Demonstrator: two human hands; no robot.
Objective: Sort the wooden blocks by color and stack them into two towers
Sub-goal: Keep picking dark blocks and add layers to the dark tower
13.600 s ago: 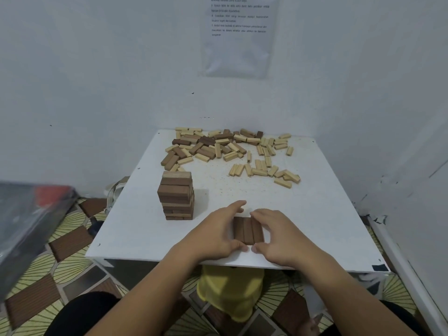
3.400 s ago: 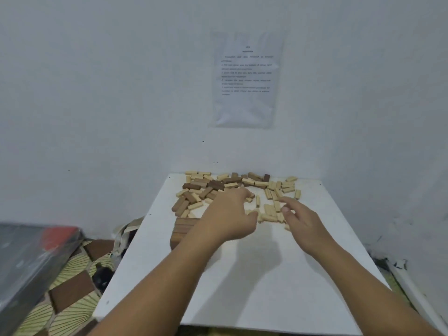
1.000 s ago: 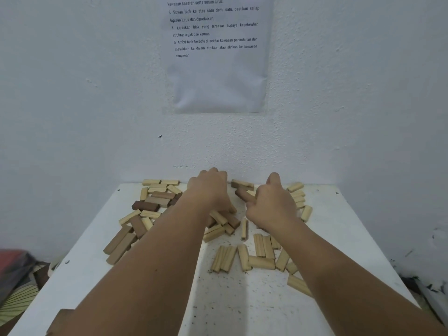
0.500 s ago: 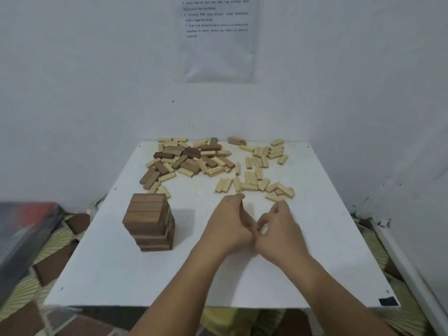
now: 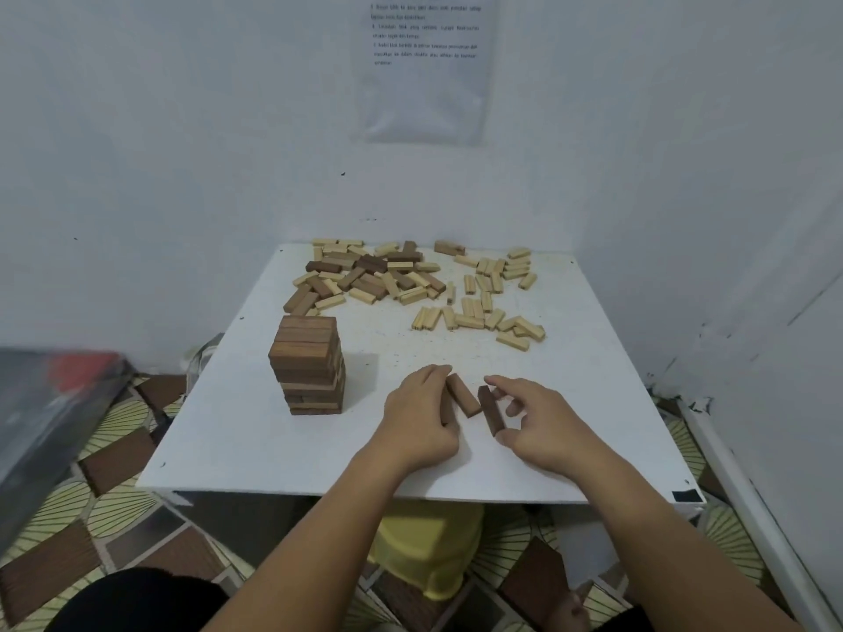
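A tower of dark brown blocks (image 5: 306,363) stands on the left part of the white table (image 5: 255,453). A mixed pile of dark and light blocks (image 5: 372,276) lies at the back, and light blocks (image 5: 479,307) are scattered at the back right. Near the front edge, my left hand (image 5: 417,415) curls its fingers onto a dark block (image 5: 449,410), with a second dark block (image 5: 463,396) lying tilted against it. My right hand (image 5: 540,424) pinches a third dark block (image 5: 492,411) between forefinger and thumb.
White walls close in behind and to the right, with a printed sheet (image 5: 424,66) on the back wall. A yellow stool (image 5: 424,549) sits under the table's front edge. A grey box (image 5: 45,403) stands at the left over patterned floor tiles.
My hands came back from the far pile to the table front. Half a second ago they were pressed together; now they are apart with three dark blocks between them.
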